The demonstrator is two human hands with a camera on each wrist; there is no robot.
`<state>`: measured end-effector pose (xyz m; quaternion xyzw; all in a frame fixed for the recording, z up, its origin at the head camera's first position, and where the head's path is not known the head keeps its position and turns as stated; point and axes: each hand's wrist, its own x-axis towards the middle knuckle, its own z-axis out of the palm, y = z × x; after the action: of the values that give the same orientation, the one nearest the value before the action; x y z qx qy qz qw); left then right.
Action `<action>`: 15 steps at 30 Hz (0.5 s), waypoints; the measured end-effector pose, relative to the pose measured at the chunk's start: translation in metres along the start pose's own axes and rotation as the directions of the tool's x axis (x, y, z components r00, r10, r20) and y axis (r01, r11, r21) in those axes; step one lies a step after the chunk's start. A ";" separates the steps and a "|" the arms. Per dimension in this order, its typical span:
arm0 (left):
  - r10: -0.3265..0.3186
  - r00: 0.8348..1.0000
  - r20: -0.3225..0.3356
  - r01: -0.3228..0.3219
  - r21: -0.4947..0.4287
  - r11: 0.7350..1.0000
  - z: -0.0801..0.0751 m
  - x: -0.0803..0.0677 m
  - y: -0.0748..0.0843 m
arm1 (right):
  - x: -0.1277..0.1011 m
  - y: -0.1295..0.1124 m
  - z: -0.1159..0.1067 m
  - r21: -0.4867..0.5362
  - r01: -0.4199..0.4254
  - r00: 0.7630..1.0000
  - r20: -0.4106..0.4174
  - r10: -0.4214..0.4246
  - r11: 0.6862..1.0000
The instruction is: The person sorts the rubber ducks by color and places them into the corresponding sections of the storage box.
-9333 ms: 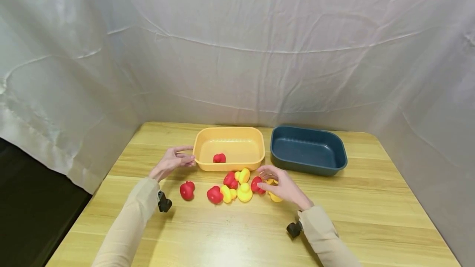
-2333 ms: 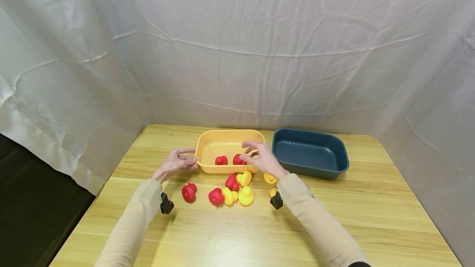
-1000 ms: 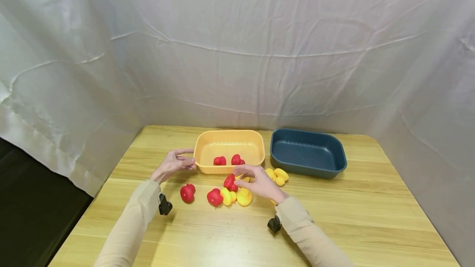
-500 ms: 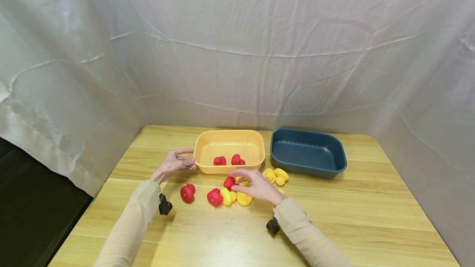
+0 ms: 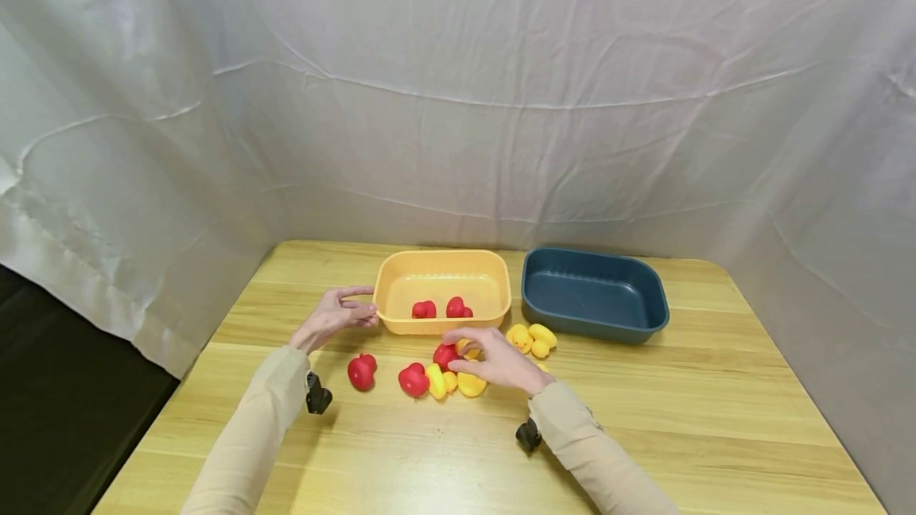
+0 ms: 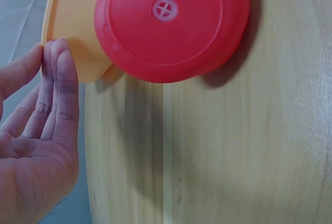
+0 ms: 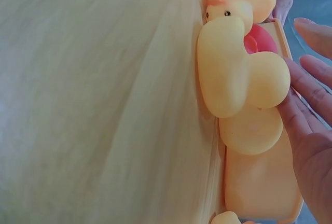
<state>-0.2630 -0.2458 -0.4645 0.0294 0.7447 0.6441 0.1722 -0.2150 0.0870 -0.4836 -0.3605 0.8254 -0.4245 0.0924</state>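
Since half a second ago the right hand has barely shifted, settling a little lower over the cluster of ducks on the table, while the left hand stays at the left end of the yellow tub. From the head view, the right hand's fingers curl around a red duck just in front of the tub's near wall, thumb below and forefinger above, though it is hard to tell whether they truly pinch it. Its wrist view shows something else: big yellow ducks lie against the palm side, a sliver of red between them, and the fingers look fairly straight beside them. The left wrist view shows straight, relaxed fingers with tips touching the tub's rim, and the flat underside of another red duck close by on the table. Two red ducks sit inside the tub. A dark blue tub stands to the right, with two yellow ducks just in front of it.
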 end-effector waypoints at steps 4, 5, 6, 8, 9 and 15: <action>-0.002 1.000 -0.001 0.002 -0.002 1.000 0.000 0.000 0.000 | -0.001 0.000 0.000 -0.050 -0.008 1.000 0.003 0.008 0.999; -0.002 1.000 -0.001 0.002 -0.002 1.000 0.000 0.000 0.000 | 0.000 0.000 0.000 -0.065 -0.015 1.000 0.003 0.015 0.998; -0.002 1.000 -0.001 0.002 -0.002 1.000 0.000 0.001 0.000 | 0.000 -0.001 0.000 -0.085 -0.021 1.000 0.001 0.021 0.996; -0.003 1.000 -0.002 0.003 -0.002 1.000 0.000 0.001 0.000 | 0.001 -0.002 0.001 -0.140 -0.037 0.999 -0.005 0.036 0.989; -0.002 1.000 -0.002 0.002 -0.003 1.000 0.000 0.001 0.000 | 0.003 -0.004 0.002 -0.167 -0.043 0.999 -0.009 0.042 0.985; 0.003 1.000 0.001 -0.003 -0.001 1.000 -0.001 0.001 -0.002 | 0.011 -0.012 0.002 -0.229 -0.060 0.998 -0.016 0.058 0.972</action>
<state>-0.2639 -0.2464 -0.4666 0.0306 0.7443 0.6446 0.1719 -0.2157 0.0739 -0.4736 -0.3422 0.8796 -0.3252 0.0590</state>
